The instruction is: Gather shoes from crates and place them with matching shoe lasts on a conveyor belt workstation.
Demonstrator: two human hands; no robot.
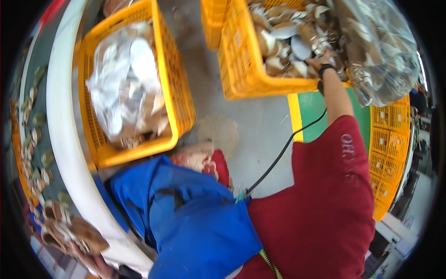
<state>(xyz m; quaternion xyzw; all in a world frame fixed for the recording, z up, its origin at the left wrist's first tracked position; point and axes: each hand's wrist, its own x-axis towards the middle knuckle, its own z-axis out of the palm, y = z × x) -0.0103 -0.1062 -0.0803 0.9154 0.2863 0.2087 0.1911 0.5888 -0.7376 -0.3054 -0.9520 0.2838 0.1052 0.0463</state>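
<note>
At the lower left, my left hand [93, 261] grips a pair of brown shoes [72, 231] with pale laces, at the near end of a conveyor. My right arm stretches forward to a yellow-orange crate [241, 56] heaped with brown-and-white shoes. Inside it, my right hand [321, 60] is closed at the near end of a laced brown shoe [310, 37]; its fingertips are partly hidden. A black band circles that wrist, and a dark cord [278, 160] runs from it to my waist.
Another yellow crate [174, 93] on the left holds shoes in clear plastic [116, 83]. Beside it runs a white-edged conveyor [65, 107] carrying several shoes. A large clear bag of shoes [381, 51] bulges at the right crate. Yellow crates [388, 144] are stacked at the far right.
</note>
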